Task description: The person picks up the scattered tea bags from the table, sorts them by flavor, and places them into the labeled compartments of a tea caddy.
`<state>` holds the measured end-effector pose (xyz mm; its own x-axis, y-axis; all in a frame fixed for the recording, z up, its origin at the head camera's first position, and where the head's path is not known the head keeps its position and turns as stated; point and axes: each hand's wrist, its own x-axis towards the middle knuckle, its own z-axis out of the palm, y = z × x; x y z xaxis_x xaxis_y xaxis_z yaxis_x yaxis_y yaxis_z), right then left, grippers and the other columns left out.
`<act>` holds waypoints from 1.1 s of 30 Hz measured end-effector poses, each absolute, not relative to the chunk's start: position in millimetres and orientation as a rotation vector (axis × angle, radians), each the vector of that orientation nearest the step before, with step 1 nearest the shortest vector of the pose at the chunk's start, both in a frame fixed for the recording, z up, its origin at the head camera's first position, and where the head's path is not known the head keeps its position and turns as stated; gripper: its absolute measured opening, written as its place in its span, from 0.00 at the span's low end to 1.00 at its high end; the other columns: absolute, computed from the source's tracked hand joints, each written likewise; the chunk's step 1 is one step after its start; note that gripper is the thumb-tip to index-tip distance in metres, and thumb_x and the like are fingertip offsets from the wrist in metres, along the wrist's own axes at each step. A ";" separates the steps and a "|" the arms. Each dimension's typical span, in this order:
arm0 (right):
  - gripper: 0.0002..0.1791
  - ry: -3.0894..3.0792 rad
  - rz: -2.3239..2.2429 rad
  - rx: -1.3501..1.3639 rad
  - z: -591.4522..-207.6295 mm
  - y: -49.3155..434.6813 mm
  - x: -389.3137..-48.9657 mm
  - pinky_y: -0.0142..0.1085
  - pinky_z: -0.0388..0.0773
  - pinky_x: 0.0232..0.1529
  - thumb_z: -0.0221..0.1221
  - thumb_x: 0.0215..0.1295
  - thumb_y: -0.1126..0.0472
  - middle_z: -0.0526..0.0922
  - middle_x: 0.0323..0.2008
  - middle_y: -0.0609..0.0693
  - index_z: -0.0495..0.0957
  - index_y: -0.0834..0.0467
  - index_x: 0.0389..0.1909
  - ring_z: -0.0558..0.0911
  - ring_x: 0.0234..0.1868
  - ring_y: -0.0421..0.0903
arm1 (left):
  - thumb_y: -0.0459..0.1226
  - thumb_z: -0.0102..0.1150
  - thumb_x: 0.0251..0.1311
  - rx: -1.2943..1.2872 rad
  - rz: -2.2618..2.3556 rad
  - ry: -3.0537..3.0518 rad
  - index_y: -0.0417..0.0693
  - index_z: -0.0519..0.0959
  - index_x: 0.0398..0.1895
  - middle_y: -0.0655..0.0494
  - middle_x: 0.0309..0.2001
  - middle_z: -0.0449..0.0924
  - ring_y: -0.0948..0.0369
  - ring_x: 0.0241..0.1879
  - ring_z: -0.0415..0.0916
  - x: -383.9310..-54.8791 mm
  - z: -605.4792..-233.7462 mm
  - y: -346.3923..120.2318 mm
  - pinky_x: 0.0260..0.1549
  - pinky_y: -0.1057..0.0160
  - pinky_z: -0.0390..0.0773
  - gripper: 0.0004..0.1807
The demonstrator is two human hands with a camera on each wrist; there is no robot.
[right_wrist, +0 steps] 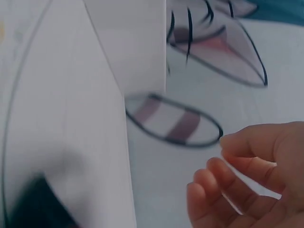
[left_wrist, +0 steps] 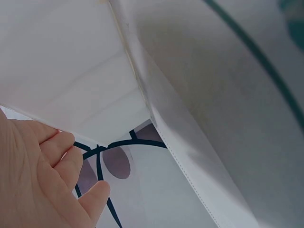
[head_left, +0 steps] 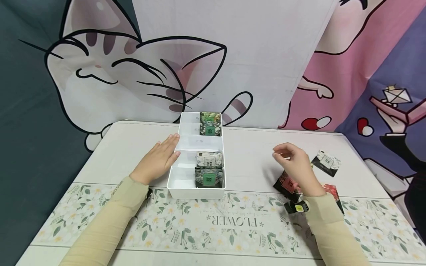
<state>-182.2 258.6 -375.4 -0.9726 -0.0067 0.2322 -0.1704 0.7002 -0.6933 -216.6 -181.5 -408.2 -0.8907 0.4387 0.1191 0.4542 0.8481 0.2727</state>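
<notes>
One white divided tray [head_left: 174, 183] stands at table centre, holding four tea packets: two dark green ones at its 12 o'clock end [head_left: 210, 124], one pale [head_left: 209, 159] and one dark [head_left: 208, 177] toward 6 o'clock. Left hand [head_left: 159, 159], fingers straight and together, rests flat against the tray's 9 o'clock wall. Right hand [head_left: 294, 166], at 3 o'clock of the tray, hovers loosely curled, holding nothing. Three loose packets lie near it: one black-and-white [head_left: 326, 162], one dark with pink [head_left: 285, 184], one red [head_left: 331, 191], partly hidden by the sleeve.
</notes>
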 end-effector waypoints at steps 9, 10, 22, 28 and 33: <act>0.19 -2.781 1.052 -0.089 -380.8 305.4 -186.9 0.44 0.79 0.41 0.58 0.75 0.56 0.83 0.48 0.64 0.79 0.65 0.57 0.82 0.49 0.62 | 0.54 0.27 0.81 -0.721 -0.452 -2.962 0.40 0.46 0.81 0.47 0.81 0.44 0.48 0.80 0.43 -215.3 -407.4 -181.0 0.77 0.42 0.45 0.37; 0.19 -2.788 1.055 -0.106 -382.4 309.8 -187.6 0.46 0.78 0.42 0.57 0.75 0.57 0.82 0.49 0.65 0.79 0.66 0.57 0.81 0.50 0.63 | 0.54 0.27 0.81 -0.721 -0.448 -2.962 0.40 0.46 0.81 0.47 0.81 0.44 0.48 0.80 0.43 -215.2 -407.4 -181.0 0.77 0.42 0.45 0.37; 0.19 -2.919 0.924 -0.190 -399.7 349.0 -199.1 0.57 0.79 0.41 0.56 0.73 0.63 0.79 0.51 0.73 0.76 0.72 0.57 0.80 0.45 0.66 | 0.53 0.29 0.81 -0.726 -0.450 -2.975 0.40 0.46 0.81 0.47 0.81 0.44 0.49 0.80 0.42 -215.3 -407.0 -179.6 0.77 0.42 0.45 0.36; 0.19 -2.972 0.874 -0.212 -406.4 361.3 -203.1 0.63 0.77 0.46 0.55 0.71 0.65 0.79 0.51 0.75 0.77 0.75 0.54 0.80 0.47 0.70 | 0.52 0.29 0.81 -0.723 -0.451 -2.979 0.40 0.46 0.81 0.47 0.81 0.44 0.49 0.80 0.42 -215.1 -406.7 -179.7 0.77 0.42 0.45 0.36; 0.19 -3.018 0.879 -0.252 -408.6 364.8 -207.1 0.66 0.74 0.51 0.55 0.71 0.64 0.78 0.52 0.76 0.77 0.75 0.53 0.76 0.52 0.73 | 0.53 0.29 0.81 -0.721 -0.463 -2.980 0.40 0.46 0.81 0.48 0.81 0.44 0.50 0.80 0.41 -215.0 -406.2 -180.1 0.77 0.42 0.46 0.36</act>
